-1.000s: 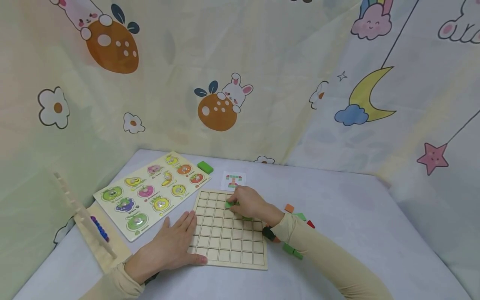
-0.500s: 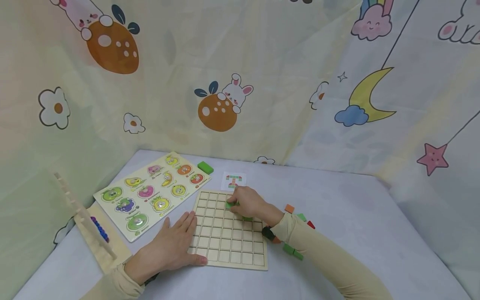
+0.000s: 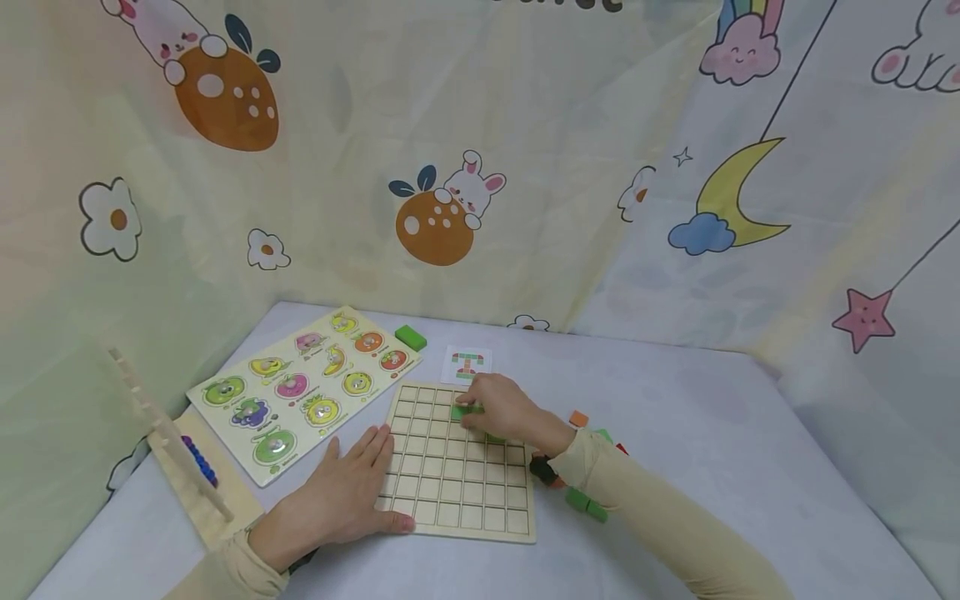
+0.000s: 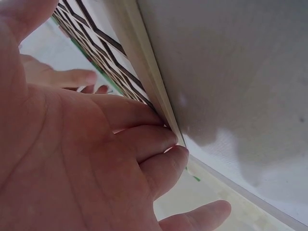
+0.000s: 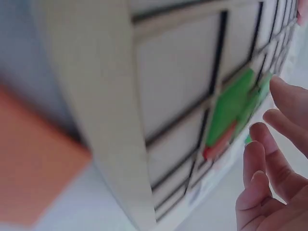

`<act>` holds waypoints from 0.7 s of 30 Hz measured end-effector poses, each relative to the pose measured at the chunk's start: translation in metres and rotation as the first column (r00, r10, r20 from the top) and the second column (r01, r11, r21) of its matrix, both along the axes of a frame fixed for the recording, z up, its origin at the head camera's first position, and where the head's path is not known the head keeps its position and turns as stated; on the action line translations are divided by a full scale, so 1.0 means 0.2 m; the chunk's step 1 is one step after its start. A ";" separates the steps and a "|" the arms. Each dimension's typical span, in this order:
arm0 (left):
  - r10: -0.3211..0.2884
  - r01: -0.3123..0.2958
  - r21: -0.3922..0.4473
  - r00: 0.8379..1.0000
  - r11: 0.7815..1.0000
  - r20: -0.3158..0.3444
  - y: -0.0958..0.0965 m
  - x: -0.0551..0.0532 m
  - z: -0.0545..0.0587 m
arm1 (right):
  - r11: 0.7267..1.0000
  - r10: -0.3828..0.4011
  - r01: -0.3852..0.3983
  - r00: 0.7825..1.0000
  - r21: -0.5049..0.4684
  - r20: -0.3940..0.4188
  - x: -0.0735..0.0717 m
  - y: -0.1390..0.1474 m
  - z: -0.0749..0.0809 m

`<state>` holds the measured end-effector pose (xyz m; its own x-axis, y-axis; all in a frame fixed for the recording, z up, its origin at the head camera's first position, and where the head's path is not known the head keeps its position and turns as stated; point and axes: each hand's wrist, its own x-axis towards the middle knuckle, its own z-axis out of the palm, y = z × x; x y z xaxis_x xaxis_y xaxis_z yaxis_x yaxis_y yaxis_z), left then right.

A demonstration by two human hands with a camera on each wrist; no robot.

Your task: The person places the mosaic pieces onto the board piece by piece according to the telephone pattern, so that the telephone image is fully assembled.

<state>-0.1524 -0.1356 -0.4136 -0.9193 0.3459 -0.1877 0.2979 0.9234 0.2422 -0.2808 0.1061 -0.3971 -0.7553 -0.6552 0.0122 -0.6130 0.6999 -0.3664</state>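
My left hand (image 3: 348, 487) lies with straight fingers against the left edge of a wooden grid board (image 3: 442, 490), thumb on its near corner. In the left wrist view its fingertips touch the board's rim (image 4: 154, 72). Over the board's far part, my right hand (image 3: 506, 408) pinches a small green block (image 3: 459, 412) between thumb and index finger, at a grid cell. Another green block (image 3: 495, 437) shows just under this hand. The right wrist view has a green block (image 5: 233, 108) and a red piece (image 5: 219, 142) set in cells; the fingers cover others.
A pattern card (image 3: 467, 364) lies behind the board. Loose orange (image 3: 578, 418) and green blocks (image 3: 587, 505) are scattered on the right, partly under the sleeve. At left are a fruit puzzle board (image 3: 307, 383) and a wooden stand with blue beads (image 3: 199, 461). A green block (image 3: 410, 337) sits behind.
The head view has tipped up slightly. My right hand stays at the same cell, its fingers and wrist shifting a little. The left hand has not moved.
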 end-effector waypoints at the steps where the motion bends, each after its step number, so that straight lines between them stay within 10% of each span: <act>1: -0.001 0.001 0.002 1.000 1.000 -0.002 0.00 0.00 0.00 | 1.000 0.001 -0.001 1.000 -0.009 -0.005 0.00 0.01 0.01; 11: -0.007 0.007 -0.001 1.000 1.000 0.001 0.00 -0.01 0.00 | 0.989 -0.130 0.128 0.991 -0.071 -0.035 0.02 0.28 0.13; 21: -0.001 0.001 -0.011 1.000 1.000 0.013 0.00 -0.01 0.01 | 0.953 -0.291 0.292 0.956 -0.076 0.023 0.09 0.62 0.06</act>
<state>-0.1537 -0.1353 -0.4122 -0.9163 0.3449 -0.2036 0.2959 0.9256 0.2361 -0.2623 0.2303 -0.3860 -0.9136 -0.4041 0.0444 -0.3822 0.8165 -0.4328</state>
